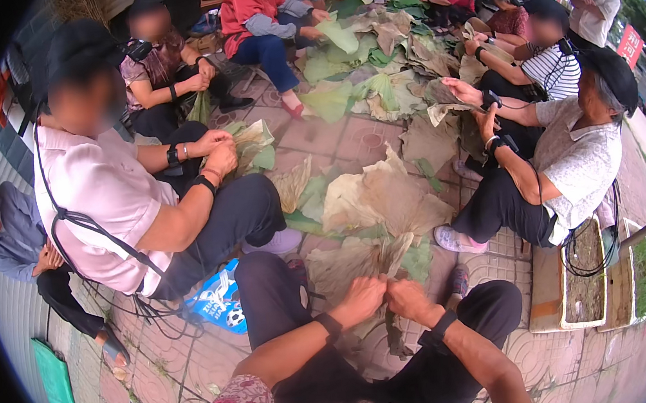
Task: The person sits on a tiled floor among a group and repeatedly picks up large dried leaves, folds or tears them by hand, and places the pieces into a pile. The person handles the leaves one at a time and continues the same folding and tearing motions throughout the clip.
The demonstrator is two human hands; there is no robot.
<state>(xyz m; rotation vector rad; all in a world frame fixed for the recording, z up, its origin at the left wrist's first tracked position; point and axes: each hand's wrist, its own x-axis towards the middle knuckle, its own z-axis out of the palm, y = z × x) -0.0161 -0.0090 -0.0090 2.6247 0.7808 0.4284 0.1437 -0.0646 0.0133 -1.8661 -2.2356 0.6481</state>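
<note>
Between my knees, my left hand (355, 299) and my right hand (410, 299) meet at a dry, brownish lotus leaf (376, 331), fingers closed on it near its gathered upper part. The leaf hangs down in ragged folds below them. Just beyond lie more flattened leaves, pale tan (374, 196) and dull green (416, 259), spread over the pink paving (367, 138). A blue printed bag (215, 295) with a football picture rests beside my left leg.
Co-workers sit close on both sides (102, 201) (570, 160) and farther back, handling leaves. A long leaf pile (374, 47) runs up the middle. Foam planter boxes (564, 286) stand at right, a green mat (60, 394) at lower left. A person (589, 0) stands at back right.
</note>
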